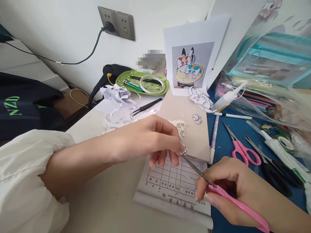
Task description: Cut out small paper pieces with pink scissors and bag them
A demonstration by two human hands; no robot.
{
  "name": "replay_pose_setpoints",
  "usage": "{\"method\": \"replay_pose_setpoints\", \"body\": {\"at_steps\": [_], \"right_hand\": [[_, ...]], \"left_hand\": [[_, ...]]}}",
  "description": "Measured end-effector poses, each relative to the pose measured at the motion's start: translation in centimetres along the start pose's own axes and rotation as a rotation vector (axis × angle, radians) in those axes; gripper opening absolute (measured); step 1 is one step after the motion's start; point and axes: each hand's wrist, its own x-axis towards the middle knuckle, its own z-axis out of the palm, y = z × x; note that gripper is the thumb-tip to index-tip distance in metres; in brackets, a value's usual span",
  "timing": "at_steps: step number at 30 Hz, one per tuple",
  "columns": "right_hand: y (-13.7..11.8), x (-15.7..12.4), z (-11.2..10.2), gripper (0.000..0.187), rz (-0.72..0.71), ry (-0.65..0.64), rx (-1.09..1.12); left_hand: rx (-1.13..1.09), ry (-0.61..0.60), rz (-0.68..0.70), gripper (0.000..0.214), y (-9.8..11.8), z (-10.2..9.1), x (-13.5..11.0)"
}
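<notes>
Pink scissors [195, 168] gripped by the right hand [238, 191] touched the cutout [184, 149] pinched in the left hand [145, 137], fingertips risking a nick.

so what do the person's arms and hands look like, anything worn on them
The left hand and right hand are bare: no gloves, rings or watch show. The left arm wears a loose white sleeve bunched above the forearm; the right forearm shows no sleeve.
</notes>
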Motion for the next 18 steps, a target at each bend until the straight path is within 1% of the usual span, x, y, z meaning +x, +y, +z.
{"method": "replay_pose_setpoints", "body": {"at_steps": [4,9,13,18], "right_hand": [[-0.3,0.1,0.0,0.015,0.02,0.003,-0.029],[0.5,0.1,0.2,0.014,0.026,0.038,-0.06],[0.9,0.0,0.3,0.015,0.013,0.047,-0.034],[0.6,0.0,0.5,0.015,0.017,0.091,0.012]], "left_hand": [[-0.004,0.003,-0.004,0.019,0.0,0.1,-0.1],[-0.006,-0.001,-0.006,0.019,0.0,0.1,0.0],[0.002,0.004,-0.012,0.019,0.1,0.1,0.1],[-0.003,0.006,-0.017,0.019,0.0,0.1,0.1]]}}
